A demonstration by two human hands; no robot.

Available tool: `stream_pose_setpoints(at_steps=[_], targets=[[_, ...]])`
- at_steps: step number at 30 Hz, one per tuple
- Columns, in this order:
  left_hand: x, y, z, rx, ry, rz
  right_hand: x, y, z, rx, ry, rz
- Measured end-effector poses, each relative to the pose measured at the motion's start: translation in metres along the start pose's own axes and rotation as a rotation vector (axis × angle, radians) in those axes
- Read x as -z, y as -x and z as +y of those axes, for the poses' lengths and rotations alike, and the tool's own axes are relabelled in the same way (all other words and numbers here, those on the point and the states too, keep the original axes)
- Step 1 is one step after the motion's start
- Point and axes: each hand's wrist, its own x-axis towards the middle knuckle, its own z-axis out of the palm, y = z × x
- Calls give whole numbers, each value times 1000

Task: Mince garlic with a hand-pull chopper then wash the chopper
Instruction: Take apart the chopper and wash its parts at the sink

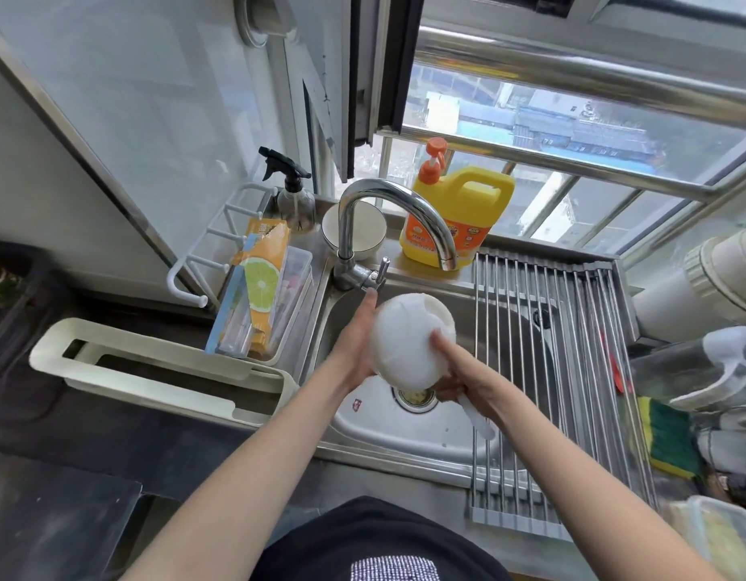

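You are holding the white chopper part (409, 341) over the sink (405, 425), just under the spout of the tap (398, 218) and right above the drain (415, 398), which seems sensible: anything rinsed off would fall straight down the hole rather than onto the worktop (90, 413). No running water is visible, so you may be between rinses or only turning the piece. Your left hand (356, 343) cups its left side, fingers closed around the rounded wall with the tips reaching up toward the tap lever. Your right hand (455, 373) grips it from the lower right, thumb pressed flat on the ribbed top, the other fingers curled beneath and hidden. A slim white piece (480, 419) sticks out below your right hand; whether it is the pull handle or a separate tool cannot be told. The piece is tilted, dome toward you, so it lies between both palms, touching each. Judging by this, the mincing is over and the washing is in hand. The yellow soap jug (457, 220) stands behind the tap, the sponge (668, 438) lies well to your right beyond the roll-up rack (572, 371); a wet, smooth plastic dome could slip, so keep both grips firm.
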Motion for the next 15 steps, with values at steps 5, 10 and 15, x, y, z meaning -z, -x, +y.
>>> stream_pose_setpoints(at_steps=[5, 10, 15], targets=[[21, 2, 11, -91, -438, -237, 3, 3, 4, 344, 58, 125], [4, -2, 6, -618, -930, -85, 24, -1, -5, 481, 649, 241], [12, -4, -11, -627, -1067, 109, 15, -7, -4, 447, 951, 372]])
